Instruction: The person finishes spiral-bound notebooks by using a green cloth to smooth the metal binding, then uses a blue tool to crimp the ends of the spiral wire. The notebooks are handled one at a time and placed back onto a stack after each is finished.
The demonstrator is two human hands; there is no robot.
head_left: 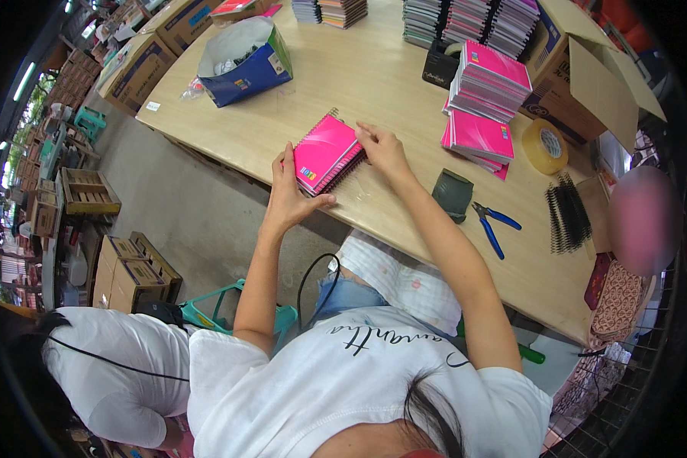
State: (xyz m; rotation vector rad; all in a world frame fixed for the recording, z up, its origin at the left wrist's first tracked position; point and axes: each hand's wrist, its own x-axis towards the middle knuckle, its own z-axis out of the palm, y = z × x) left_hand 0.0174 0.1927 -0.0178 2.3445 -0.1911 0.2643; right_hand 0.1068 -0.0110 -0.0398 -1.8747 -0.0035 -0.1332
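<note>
There, the left hand (288, 191) had thumb and fingers spread wide, gripping the seven o'clock end of the pink spiral notebooks (328, 150)! The right hand (382, 149), fingers nearly together, touched their two o'clock corner. Stacked flat near the table's (374, 69) front edge, their long axis ran from seven toward one. Between ten and eleven, a blue bag (244, 84) held white and dark bits; at two, a carton (561, 107) gaped, contents hidden.
</note>
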